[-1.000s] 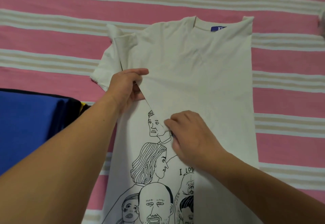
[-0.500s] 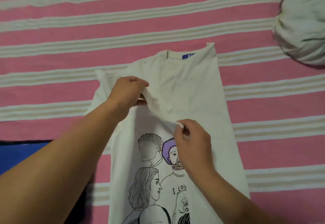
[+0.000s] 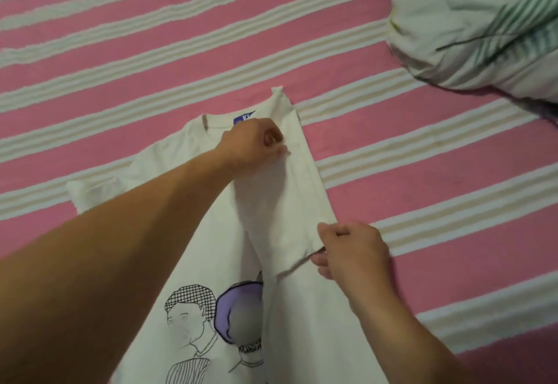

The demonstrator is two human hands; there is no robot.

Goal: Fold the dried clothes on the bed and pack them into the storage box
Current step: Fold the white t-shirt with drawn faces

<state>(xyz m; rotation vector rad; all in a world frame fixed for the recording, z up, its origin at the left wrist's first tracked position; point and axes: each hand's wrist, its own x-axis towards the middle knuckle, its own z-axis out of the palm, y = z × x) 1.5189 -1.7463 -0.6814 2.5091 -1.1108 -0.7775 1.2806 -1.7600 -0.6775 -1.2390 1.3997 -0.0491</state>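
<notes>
Dim, warm indoor light, soft shadows, slight motion blur and wide-angle bending at edges.

We see a T-shirt (image 3: pixel 290 196) of soft, matt, off-white cloth, smooth apart from a few shallow creases, with flat black line drawings and a matt purple patch printed on its front. A small blue woven label (image 3: pixel 241 118) sits at its neck. The bedsheet (image 3: pixel 151 60) under it is matt cloth in pink and pale stripes, faintly ribbed. The quilt (image 3: pixel 471 18) at the upper right is pale, soft, rumpled cloth.
</notes>
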